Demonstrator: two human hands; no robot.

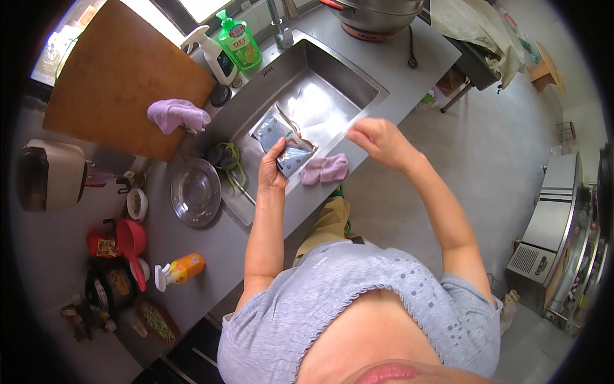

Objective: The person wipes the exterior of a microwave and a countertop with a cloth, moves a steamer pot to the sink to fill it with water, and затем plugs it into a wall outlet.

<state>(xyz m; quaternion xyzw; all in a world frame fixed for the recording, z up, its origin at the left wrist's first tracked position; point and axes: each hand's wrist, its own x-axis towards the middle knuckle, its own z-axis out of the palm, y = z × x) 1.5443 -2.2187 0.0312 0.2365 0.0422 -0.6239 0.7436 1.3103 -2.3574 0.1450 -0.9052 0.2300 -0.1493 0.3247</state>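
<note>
My left hand grips a shiny, clear plastic packet with a blue-grey patterned content, holding it tilted over the near side of the steel sink. The thumb lies across its face. My right hand is apart from the packet, raised to the right of the sink's edge. Its fingers are pinched together; whatever is between them cannot be made out. Just below the packet, a lilac cloth hangs over the counter's front edge. A green-handled strainer rests at the sink's left end.
Left of the sink lie a glass lid and an orange spray bottle. A wooden board leans behind, near a second lilac cloth and a green soap bottle. A large pot stands at the back right.
</note>
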